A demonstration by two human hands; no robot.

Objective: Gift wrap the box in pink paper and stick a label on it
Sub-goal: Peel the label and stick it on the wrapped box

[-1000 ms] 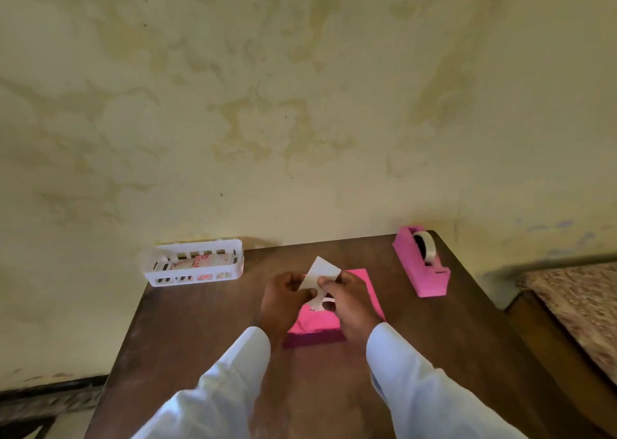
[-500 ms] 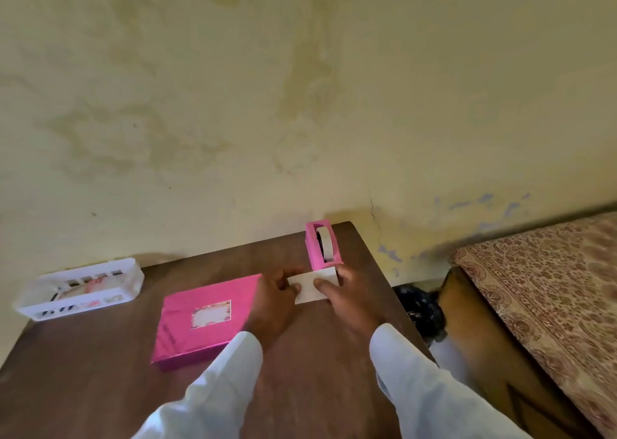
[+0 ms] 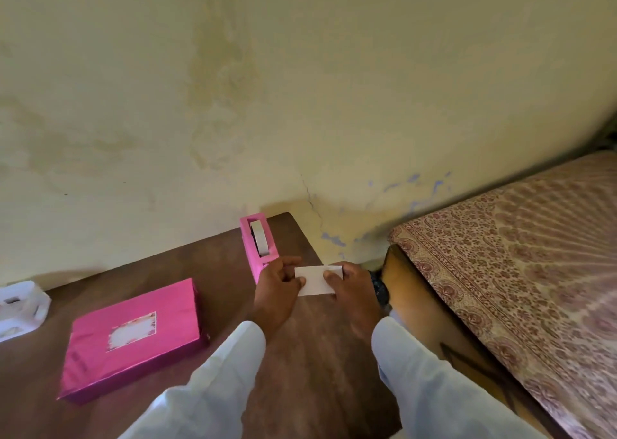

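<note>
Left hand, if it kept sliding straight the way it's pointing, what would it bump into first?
Probably the pink plastic tape dispenser, whose near end sits just beyond the knuckles of the left hand. That hand pinches the small white paper slip. Depth is unclear, so it might slip past.

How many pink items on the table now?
2. The wrapped box lies front left on the table. The tape dispenser stands at the far right edge, behind the left hand, which shares a white paper slip with the right hand.
</note>
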